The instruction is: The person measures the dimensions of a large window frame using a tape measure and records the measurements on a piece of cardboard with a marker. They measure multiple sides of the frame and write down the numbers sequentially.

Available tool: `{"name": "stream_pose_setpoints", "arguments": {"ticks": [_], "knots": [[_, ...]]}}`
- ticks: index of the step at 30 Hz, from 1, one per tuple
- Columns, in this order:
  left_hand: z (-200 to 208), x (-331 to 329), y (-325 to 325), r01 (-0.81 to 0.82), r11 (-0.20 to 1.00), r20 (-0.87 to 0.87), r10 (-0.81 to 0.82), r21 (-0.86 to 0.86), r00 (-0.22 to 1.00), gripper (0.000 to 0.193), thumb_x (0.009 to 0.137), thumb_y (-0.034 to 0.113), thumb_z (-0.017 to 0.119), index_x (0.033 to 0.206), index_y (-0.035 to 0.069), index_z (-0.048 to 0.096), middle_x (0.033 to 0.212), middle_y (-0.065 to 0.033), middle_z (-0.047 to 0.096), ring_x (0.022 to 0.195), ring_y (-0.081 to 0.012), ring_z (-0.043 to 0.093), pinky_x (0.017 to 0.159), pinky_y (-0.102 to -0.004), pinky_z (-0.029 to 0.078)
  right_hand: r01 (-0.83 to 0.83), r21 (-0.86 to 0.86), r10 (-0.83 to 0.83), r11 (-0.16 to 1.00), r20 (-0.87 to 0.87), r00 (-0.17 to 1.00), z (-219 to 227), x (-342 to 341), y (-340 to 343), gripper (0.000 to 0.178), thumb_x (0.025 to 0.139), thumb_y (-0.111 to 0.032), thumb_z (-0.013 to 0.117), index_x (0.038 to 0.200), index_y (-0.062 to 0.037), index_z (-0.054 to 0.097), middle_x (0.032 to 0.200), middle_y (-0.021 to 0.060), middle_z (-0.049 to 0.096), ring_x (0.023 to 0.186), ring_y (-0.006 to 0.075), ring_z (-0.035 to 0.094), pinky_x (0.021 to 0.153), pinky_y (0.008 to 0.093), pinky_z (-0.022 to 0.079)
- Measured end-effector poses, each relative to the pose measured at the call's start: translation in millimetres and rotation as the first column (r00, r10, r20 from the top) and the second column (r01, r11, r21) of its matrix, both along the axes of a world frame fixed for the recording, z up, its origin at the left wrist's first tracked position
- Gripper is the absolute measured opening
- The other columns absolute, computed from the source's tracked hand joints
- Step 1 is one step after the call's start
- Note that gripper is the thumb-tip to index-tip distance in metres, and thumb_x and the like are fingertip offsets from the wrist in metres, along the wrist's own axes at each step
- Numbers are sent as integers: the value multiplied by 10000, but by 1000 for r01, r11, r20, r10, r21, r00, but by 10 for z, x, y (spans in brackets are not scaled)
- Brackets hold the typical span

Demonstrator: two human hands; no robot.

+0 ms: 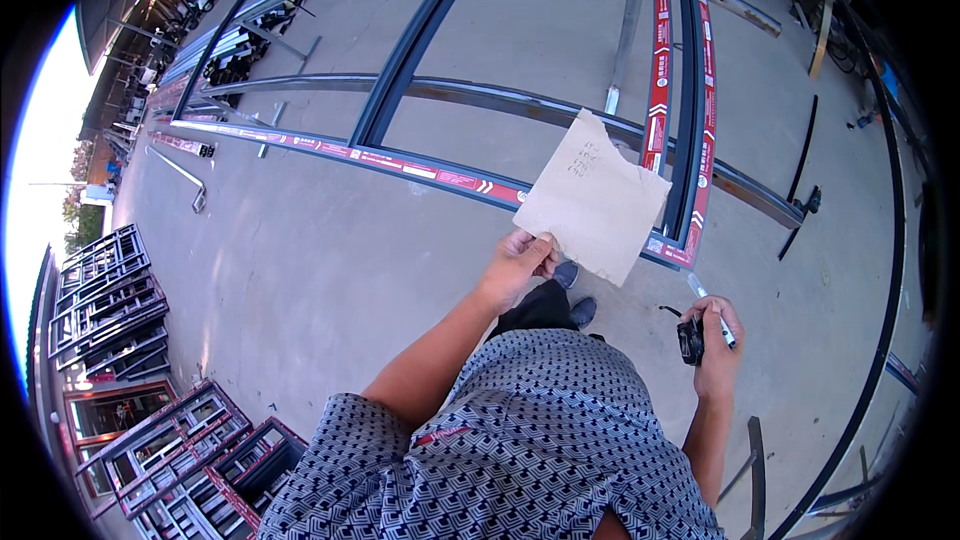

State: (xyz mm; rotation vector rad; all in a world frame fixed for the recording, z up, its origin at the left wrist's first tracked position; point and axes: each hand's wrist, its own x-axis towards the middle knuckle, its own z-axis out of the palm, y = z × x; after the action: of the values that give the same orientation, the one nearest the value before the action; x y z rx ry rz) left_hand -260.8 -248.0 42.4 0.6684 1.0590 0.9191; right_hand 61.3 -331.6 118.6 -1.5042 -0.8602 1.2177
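Between the thumb and fingers of my left hand (518, 268) is a torn piece of cardboard (592, 202) with several handwritten lines near its top. It is held up in front of the near corner of a large dark window frame (440, 172) wrapped in red and white tape. My right hand (718, 335) is closed round a black tape measure (690, 340) and a marker pen (712, 312) with a white body. A short dark end sticks out from the tape measure. The right hand is to the right of my body, below the frame's corner.
Metal support bars (740, 190) run under the large frame. Stacked smaller frames (110, 300) stand at the left, with more taped frames (190, 440) at lower left. A bent metal rod (180, 172) lies on the concrete floor (300, 260). A clamp (808, 202) is at the right.
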Motion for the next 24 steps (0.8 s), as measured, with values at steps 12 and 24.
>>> {"name": "stream_pose_setpoints", "arguments": {"ticks": [12,24], "knots": [[-301,-897,25,-210,966,-100,196,-152,975,172,1013,232,638,979,64,652,855,-48,688,749,-124,645,709,-287,537,-21,38,19,999,40,999,297,-567,118,249,1080,-256,567,979,-45,653,834,37,671,747,75,565,667,236,448],[-343,-1796,360,20,988,-73,-31,-150,997,249,1004,275,629,905,51,676,795,-11,648,719,-100,602,672,-269,514,-118,36,118,992,-8,993,403,-2224,720,216,1076,-212,562,978,-36,641,827,65,675,745,108,608,661,246,481]]}}
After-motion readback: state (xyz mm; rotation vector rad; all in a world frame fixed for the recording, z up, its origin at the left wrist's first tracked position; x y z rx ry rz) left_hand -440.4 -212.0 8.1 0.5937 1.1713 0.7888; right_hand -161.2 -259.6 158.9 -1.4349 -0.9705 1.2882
